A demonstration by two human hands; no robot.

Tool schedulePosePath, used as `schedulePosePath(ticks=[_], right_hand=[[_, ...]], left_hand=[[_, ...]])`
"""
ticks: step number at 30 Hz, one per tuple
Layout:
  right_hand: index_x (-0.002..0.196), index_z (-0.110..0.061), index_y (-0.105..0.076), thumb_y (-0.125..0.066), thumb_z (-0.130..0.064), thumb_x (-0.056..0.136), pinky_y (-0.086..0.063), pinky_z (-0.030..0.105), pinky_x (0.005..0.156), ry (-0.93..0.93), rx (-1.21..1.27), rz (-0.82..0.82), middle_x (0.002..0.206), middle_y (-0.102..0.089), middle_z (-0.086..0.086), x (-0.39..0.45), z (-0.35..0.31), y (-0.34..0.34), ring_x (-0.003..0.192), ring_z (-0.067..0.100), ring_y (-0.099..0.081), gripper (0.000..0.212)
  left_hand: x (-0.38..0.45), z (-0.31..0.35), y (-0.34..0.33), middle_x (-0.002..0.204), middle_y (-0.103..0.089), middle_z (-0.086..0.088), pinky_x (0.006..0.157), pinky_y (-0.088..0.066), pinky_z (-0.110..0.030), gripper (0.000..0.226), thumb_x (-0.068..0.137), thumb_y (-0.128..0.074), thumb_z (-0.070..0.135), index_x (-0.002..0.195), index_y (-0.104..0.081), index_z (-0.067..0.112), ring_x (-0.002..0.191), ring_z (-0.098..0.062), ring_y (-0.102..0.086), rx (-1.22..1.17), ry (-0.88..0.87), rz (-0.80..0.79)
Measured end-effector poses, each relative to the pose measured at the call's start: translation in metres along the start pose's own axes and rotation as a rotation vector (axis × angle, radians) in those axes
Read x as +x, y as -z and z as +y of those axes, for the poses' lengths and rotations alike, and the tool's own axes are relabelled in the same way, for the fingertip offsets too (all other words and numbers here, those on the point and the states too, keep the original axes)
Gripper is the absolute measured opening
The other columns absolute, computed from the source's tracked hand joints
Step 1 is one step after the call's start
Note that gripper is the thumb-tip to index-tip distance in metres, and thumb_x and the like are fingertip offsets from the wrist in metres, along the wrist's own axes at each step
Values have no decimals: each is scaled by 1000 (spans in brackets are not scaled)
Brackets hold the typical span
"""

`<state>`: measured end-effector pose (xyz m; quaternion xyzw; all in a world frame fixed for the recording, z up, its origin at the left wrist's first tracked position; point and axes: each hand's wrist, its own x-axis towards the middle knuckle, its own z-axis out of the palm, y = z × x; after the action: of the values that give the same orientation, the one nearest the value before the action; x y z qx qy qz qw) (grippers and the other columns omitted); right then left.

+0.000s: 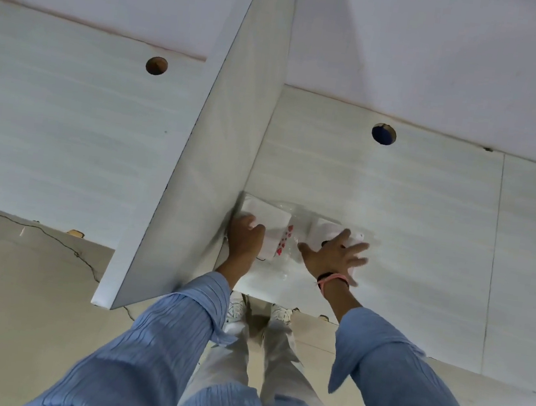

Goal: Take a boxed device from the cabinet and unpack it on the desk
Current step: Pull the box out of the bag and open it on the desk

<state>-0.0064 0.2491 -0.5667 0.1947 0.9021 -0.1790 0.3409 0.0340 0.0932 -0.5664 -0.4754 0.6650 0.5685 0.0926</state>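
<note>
A white box (266, 218) with small red marks on its near side lies on the white desk (413, 205), pushed up against the upright divider. My left hand (244, 239) curls over the box's near-left corner and grips it. Just right of the box lies a smaller white item in clear plastic wrap (322, 229). My right hand (334, 255) rests flat on that item with its fingers spread; a pink and black band is on the wrist. The hands hide parts of both things.
A tall white divider panel (197, 159) splits the desk just left of the box. Two round cable holes (157, 65) (383, 133) sit near the back wall. My feet (258, 314) stand at the desk's front edge on a pale floor (10, 288).
</note>
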Motion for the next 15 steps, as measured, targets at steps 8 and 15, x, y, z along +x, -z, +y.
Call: schedulePosePath(ticks=[8, 15], right_hand=[[142, -35, -24, -85, -46, 64, -55, 56, 92, 69, 566, -37, 142, -38, 15, 7, 30, 33, 120, 40, -51, 99], [139, -38, -39, -81, -34, 68, -59, 59, 88, 209, 1040, -473, 135, -54, 7, -16, 66, 72, 117, 37, -58, 83]], left_hand=[[-25, 8, -10, 103, -72, -3, 85, -51, -31, 27, 88, -65, 19, 114, -71, 14, 93, -20, -66, -54, -126, -154], [-39, 20, -32, 120, -65, -10, 108, -46, -46, 40, 72, -74, 52, 103, -71, 26, 116, -28, -61, -237, 104, -637]])
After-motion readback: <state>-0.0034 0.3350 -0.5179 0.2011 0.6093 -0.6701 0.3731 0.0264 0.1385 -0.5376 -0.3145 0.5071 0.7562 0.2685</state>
